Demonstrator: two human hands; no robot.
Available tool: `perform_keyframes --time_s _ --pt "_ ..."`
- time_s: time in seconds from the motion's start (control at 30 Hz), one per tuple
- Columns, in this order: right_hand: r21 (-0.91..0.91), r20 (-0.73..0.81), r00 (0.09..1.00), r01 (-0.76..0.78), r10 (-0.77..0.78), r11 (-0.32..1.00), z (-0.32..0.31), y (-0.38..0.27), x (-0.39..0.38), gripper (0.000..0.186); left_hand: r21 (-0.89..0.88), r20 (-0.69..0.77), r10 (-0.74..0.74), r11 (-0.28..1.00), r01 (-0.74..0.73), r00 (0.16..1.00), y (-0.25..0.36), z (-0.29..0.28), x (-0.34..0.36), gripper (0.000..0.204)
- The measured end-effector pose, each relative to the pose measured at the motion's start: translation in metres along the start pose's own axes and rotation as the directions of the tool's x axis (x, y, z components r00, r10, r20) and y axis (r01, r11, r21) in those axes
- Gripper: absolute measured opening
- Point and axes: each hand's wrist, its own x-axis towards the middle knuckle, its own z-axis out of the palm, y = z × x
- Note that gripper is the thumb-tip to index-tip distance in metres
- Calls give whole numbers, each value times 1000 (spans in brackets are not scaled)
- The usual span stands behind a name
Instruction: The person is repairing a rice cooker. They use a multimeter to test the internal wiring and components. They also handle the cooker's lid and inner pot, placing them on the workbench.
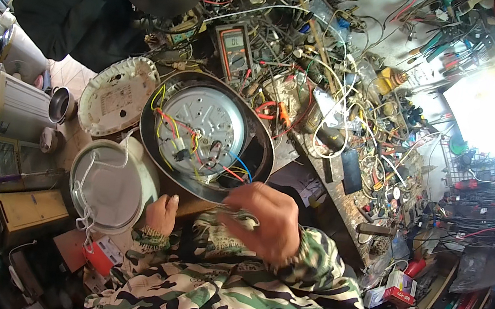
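Observation:
An upturned electric cooker shell [256,167], dark and oval, lies in front of me. Inside it sits a round silver metal base [220,122] with red, yellow and blue wires [239,167] running over it. My right hand [270,218] hovers at the shell's near rim, beside the ends of the red and blue wires. Its fingers are curled together and partly blurred; what they hold, if anything, is hidden. Closed with the thumb up, my left hand [161,213] rests near the shell's lower left, beside a round cream lid [107,188]. Its palm is hidden.
A dirty cream oval base cover [116,96] lies left of the shell. A multimeter [234,50] stands beyond it. Tangled cables and tools cover the bench [328,173] on the right. A person in dark clothes [80,8] is at the far left. White cord [88,194] crosses the lid.

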Motion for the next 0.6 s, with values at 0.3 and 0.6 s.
perform_keyframes --time_s 0.3,0.6 --pt "-488 -372 546 -803 751 342 -57 200 -181 24 13 46 65 998 -66 997 13 7 17 43" --pt "-670 -468 465 -742 752 41 -105 282 -194 23 70 24 -6 998 4 1000 31 15 27 34"
